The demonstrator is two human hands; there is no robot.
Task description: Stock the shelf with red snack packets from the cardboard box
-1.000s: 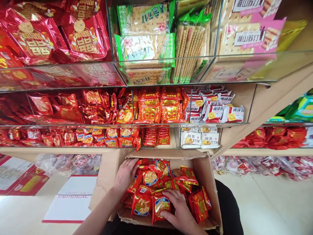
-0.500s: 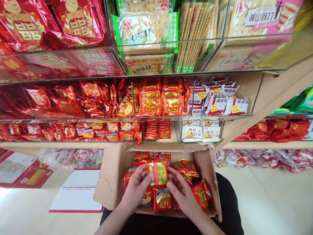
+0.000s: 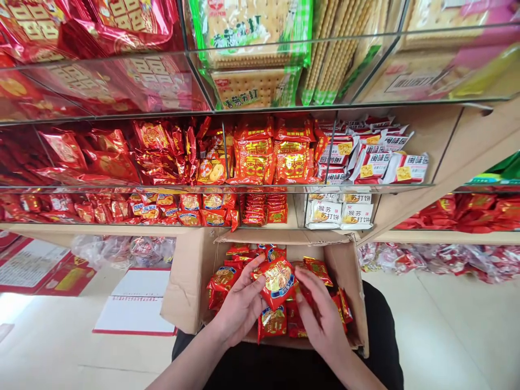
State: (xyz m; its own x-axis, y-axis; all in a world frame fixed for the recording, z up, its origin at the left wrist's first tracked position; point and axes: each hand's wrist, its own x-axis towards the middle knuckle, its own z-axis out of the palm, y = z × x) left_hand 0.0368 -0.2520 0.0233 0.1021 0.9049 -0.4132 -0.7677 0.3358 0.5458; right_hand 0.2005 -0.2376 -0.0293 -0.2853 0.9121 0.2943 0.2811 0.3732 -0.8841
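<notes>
My left hand [image 3: 240, 303] holds a red snack packet [image 3: 277, 281] by its left side, thumb on the front. The packet's printed face shows a yellow picture and a blue band. My right hand [image 3: 319, 311] is at the packet's right edge; its fingertips are partly hidden, and whether they grip another packet cannot be made out. Both hands are over an open cardboard box [image 3: 345, 281] holding several red packets [image 3: 273, 323], some covered by my hands.
Shelves with clear dividers stand ahead, with red packets [image 3: 254, 157], white packets [image 3: 325, 212] and green-edged crackers [image 3: 252, 89]. A box flap [image 3: 184, 281] sticks out left. On the floor lie a white-and-red board [image 3: 136, 309] and bagged goods [image 3: 142, 252].
The packet between my hands now shows its printed front, tilted, instead of its gold-and-red striped side. My right hand has shifted slightly right. The view has moved a little.
</notes>
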